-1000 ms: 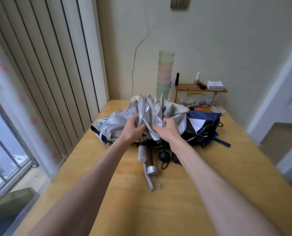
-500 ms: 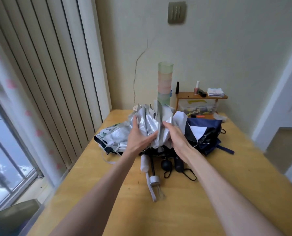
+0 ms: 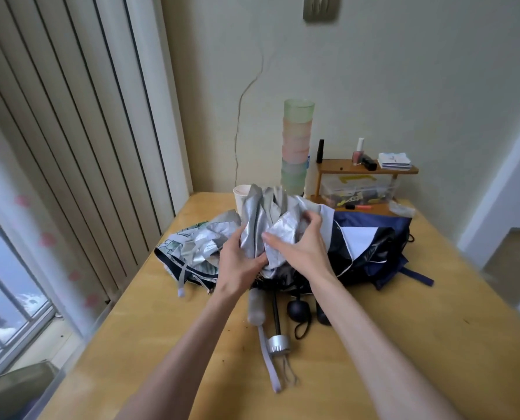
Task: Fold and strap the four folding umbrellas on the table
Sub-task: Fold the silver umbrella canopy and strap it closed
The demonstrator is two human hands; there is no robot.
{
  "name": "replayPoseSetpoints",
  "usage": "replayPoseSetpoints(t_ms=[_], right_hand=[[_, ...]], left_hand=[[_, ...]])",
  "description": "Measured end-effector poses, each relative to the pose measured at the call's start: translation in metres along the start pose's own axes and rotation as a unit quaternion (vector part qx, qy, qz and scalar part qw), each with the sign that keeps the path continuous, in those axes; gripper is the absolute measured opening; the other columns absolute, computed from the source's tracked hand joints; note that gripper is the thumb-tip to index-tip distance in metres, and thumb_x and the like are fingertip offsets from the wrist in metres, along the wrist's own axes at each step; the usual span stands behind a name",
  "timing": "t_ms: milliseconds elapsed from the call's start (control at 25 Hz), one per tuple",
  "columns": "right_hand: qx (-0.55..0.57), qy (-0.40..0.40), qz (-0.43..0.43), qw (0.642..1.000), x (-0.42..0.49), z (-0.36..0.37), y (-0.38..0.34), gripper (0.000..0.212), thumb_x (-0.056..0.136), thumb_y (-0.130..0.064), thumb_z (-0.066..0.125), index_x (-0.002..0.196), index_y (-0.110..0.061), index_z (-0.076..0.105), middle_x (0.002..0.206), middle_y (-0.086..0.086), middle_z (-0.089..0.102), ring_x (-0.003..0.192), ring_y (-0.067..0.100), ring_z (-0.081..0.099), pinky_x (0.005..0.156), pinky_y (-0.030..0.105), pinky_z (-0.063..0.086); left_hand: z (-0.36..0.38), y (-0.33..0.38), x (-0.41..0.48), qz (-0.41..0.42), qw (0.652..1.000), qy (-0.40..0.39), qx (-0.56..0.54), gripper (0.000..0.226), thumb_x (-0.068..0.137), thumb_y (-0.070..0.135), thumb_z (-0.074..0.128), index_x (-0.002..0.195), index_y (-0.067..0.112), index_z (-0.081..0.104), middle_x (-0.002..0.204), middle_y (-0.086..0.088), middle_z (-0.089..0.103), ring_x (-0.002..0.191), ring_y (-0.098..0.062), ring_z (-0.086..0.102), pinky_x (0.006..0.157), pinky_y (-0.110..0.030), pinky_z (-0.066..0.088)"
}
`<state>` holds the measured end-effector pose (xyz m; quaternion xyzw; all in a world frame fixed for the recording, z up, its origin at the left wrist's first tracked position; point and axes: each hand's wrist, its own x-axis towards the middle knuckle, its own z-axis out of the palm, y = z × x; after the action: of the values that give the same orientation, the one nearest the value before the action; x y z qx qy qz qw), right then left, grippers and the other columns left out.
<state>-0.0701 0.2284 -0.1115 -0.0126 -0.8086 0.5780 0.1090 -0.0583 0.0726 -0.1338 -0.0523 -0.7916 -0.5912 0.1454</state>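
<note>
The right hand point(image 3: 301, 250), flat against the silver umbrella point(image 3: 257, 216) half a second ago, now curls its fingers point(image 3: 313, 221) over the canopy, while the left hand point(image 3: 240, 265) still grips the cloth beside it. The umbrella is held on top of the other umbrellas point(image 3: 373, 247) on the surface point(image 3: 434, 328). I judge its pleats are only being gathered and the strap is not yet closed.

Cracked cream wall point(image 3: 373, 86), vertical blinds point(image 3: 70, 122), window point(image 3: 7, 298) left.
</note>
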Motion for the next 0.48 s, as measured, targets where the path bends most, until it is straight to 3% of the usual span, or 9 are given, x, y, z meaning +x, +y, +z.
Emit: replayPoseSetpoints(t_ms=[80, 200, 320, 480], right_hand=[[0.015, -0.004, 0.01, 1.0, 0.011, 0.009, -0.008, 0.113, 0.071, -0.037, 0.098, 0.154, -0.028, 0.021, 0.14, -0.006, 0.052, 0.125, 0.017, 0.057, 0.107, 0.034, 0.05], [0.068, -0.002, 0.034, 0.997, 0.017, 0.013, -0.015, 0.097, 0.074, -0.02, 0.096, 0.15, -0.025, 0.036, 0.131, -0.006, 0.061, 0.121, 0.018, 0.065, 0.101, 0.038, 0.057], [0.052, 0.048, -0.022, 0.997, 0.006, 0.006, -0.023, 0.067, 0.082, -0.017, 0.088, 0.138, -0.023, 0.052, 0.119, -0.007, 0.068, 0.107, 0.011, 0.068, 0.09, 0.028, 0.057], [0.139, 0.043, -0.051, 0.988, -0.01, -0.003, -0.034, 0.048, 0.09, -0.008, 0.079, 0.131, -0.021, 0.057, 0.112, -0.004, 0.075, 0.103, 0.011, 0.073, 0.09, 0.033, 0.062]], left_hand=[[-0.001, 0.003, -0.006, 0.015, 0.999, -0.018, -0.042, 0.038, 0.089, 0.004, 0.078, 0.121, 0.024, 0.07, 0.101, 0.017, 0.077, 0.098, -0.008, 0.071, 0.086, -0.019, 0.054], [0.001, 0.013, -0.011, 0.036, 0.997, -0.036, -0.063, 0.03, 0.094, -0.002, 0.071, 0.111, 0.023, 0.07, 0.08, 0.012, 0.071, 0.074, -0.007, 0.062, 0.067, -0.018, 0.05], [0.003, 0.027, -0.013, 0.078, 0.993, -0.035, -0.079, 0.031, 0.096, -0.003, 0.067, 0.117, 0.02, 0.069, 0.091, -0.005, 0.072, 0.08, -0.018, 0.065, 0.075, -0.028, 0.054], [0.0, 0.05, -0.021, 0.111, 0.985, -0.025, -0.127, 0.041, 0.093, -0.005, 0.072, 0.128, 0.018, 0.068, 0.11, 0.004, 0.078, 0.105, -0.015, 0.073, 0.091, -0.026, 0.057]])
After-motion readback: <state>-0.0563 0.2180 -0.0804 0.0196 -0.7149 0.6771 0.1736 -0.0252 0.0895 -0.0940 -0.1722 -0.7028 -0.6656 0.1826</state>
